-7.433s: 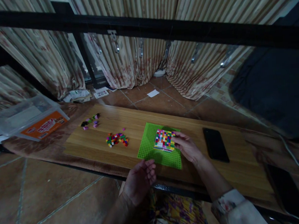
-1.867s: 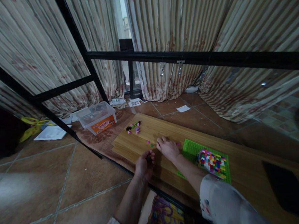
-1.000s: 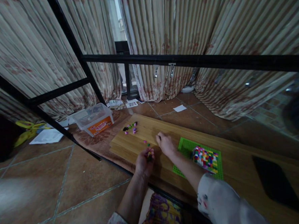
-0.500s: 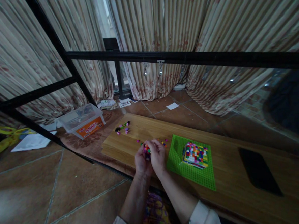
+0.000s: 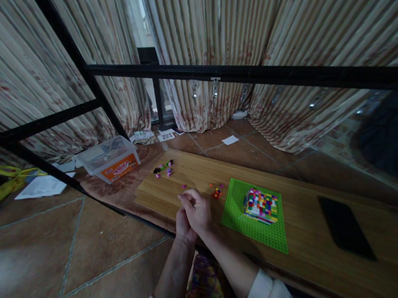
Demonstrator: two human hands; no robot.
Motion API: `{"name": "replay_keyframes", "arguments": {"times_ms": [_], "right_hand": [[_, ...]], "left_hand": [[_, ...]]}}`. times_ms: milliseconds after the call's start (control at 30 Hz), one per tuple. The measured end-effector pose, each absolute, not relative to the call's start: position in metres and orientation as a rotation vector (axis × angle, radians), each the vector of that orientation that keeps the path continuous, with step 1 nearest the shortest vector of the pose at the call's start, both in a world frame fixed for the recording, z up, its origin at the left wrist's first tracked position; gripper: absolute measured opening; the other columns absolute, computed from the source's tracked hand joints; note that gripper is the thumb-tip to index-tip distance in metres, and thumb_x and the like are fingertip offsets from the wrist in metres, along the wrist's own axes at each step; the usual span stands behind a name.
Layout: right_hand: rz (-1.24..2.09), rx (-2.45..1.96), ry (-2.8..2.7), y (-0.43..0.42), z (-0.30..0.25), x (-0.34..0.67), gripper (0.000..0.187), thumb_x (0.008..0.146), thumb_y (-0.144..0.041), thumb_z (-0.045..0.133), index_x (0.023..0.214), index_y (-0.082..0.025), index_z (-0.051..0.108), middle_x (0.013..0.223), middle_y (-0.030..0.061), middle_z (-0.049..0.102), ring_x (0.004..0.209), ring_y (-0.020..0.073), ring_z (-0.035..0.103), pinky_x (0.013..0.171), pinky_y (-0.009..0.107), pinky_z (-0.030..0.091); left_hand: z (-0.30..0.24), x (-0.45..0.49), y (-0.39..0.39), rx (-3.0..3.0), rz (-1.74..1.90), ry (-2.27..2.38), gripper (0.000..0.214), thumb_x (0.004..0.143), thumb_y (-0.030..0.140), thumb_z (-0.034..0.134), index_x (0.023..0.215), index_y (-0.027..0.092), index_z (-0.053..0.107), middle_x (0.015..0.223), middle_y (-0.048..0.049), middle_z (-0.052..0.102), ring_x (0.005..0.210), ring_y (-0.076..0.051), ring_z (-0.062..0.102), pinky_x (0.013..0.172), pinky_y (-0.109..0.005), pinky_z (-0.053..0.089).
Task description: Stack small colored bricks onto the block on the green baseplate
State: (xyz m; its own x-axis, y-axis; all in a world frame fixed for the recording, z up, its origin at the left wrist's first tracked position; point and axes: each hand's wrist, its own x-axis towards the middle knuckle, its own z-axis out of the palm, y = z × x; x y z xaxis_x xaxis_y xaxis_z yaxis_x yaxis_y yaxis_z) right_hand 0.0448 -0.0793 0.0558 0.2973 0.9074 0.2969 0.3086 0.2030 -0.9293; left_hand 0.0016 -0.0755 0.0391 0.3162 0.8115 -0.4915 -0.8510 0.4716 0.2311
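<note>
My left hand (image 5: 184, 227) is closed, partly beneath my right hand (image 5: 198, 210), above the front edge of the wooden table. The right hand's fingers are curled over the left. The small building bricks seen between both hands a moment ago are now hidden inside them. Just beyond lie several loose bricks (image 5: 216, 193), red, yellow and orange, and a single pink brick (image 5: 184, 186). To the right, a multicoloured brick block (image 5: 261, 205) stands on a green baseplate (image 5: 239, 227).
Black and green brick pieces (image 5: 163, 168) lie at the table's far left. A dark flat slab (image 5: 345, 227) is on the table (image 5: 305, 237) at right. A clear plastic bin (image 5: 110, 159) stands on the brown mat (image 5: 98, 191). Black frame bars (image 5: 248, 72) cross ahead of striped curtains.
My hands have drawn slightly back toward me and closed together. The bricks between them have gone out of sight, while more loose bricks beside the baseplate are uncovered.
</note>
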Motion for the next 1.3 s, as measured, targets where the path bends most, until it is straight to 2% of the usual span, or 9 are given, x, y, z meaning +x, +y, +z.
{"name": "replay_keyframes", "arguments": {"times_ms": [167,267,367,467,633,900,1167,1300], "right_hand": [[0.46,-1.441,-1.291,-0.065,0.065,0.074,0.031,0.093,-0.04,0.037,0.1,-0.02,0.059,0.094,0.0054,0.067,0.085,0.0152,0.061,0.075,0.024,0.046],[0.153,-1.893,-1.351,-0.053,0.058,0.108,0.041,0.091,-0.044,0.039,0.115,-0.014,0.053,0.108,0.0144,0.06,0.102,0.0239,0.055,0.086,0.034,0.042],[0.009,-2.318,-1.463,-0.048,0.044,0.129,0.061,0.085,-0.056,0.044,0.124,-0.01,0.047,0.114,0.0216,0.053,0.109,0.0325,0.048,0.084,0.041,0.041],[-0.023,-2.441,-1.645,-0.048,0.029,0.128,0.056,0.087,-0.057,0.04,0.117,-0.012,0.049,0.113,0.0205,0.051,0.109,0.032,0.047,0.08,0.039,0.043],[-0.014,-2.296,-2.01,-0.045,0.016,0.118,0.032,0.096,-0.039,0.029,0.104,-0.018,0.053,0.106,0.0117,0.055,0.095,0.0211,0.056,0.07,0.028,0.045],[-0.027,-2.172,-2.07,-0.041,0.011,0.124,0.031,0.096,-0.032,0.032,0.093,-0.017,0.059,0.096,0.0092,0.063,0.086,0.0173,0.062,0.069,0.024,0.043],[-0.028,-2.095,-1.855,-0.031,0.011,0.135,0.029,0.092,-0.033,0.042,0.079,-0.016,0.062,0.082,0.0066,0.068,0.071,0.0139,0.062,0.061,0.022,0.036],[-0.043,-2.084,-1.657,-0.03,0.025,0.131,0.041,0.095,-0.032,0.03,0.077,-0.014,0.062,0.072,0.0074,0.067,0.064,0.0143,0.06,0.059,0.023,0.034]], "left_hand": [[0.037,0.001,-0.074,-0.252,0.982,0.58,0.022,0.089,0.016,0.041,0.089,0.011,0.063,0.072,-0.0062,0.064,0.07,-0.013,0.065,0.065,-0.021,0.055],[0.039,-0.006,-0.074,-0.353,1.015,0.551,0.023,0.089,0.013,0.04,0.086,0.01,0.062,0.073,-0.0067,0.063,0.07,-0.011,0.065,0.064,-0.019,0.056],[0.041,-0.016,-0.075,-0.387,1.027,0.526,0.024,0.089,0.013,0.04,0.085,0.01,0.063,0.074,-0.0076,0.063,0.068,-0.011,0.064,0.059,-0.02,0.057],[0.041,-0.023,-0.076,-0.364,1.017,0.539,0.023,0.089,0.014,0.042,0.084,0.01,0.064,0.073,-0.0076,0.063,0.066,-0.011,0.064,0.057,-0.02,0.057],[0.036,-0.029,-0.076,-0.335,1.023,0.608,0.023,0.089,0.017,0.043,0.081,0.011,0.064,0.07,-0.0065,0.063,0.061,-0.01,0.063,0.054,-0.018,0.055],[0.036,-0.024,-0.079,-0.257,1.033,0.726,0.02,0.088,0.015,0.045,0.081,0.009,0.063,0.068,-0.0065,0.064,0.057,-0.011,0.063,0.052,-0.019,0.055],[0.035,-0.01,-0.079,-0.22,1.075,0.748,0.014,0.084,0.01,0.049,0.081,0.008,0.062,0.074,-0.0086,0.066,0.065,-0.013,0.065,0.06,-0.024,0.058],[0.032,-0.002,-0.074,-0.2,1.09,0.72,0.015,0.083,0.011,0.048,0.08,0.008,0.063,0.076,-0.0094,0.066,0.069,-0.014,0.066,0.065,-0.025,0.057]]}}
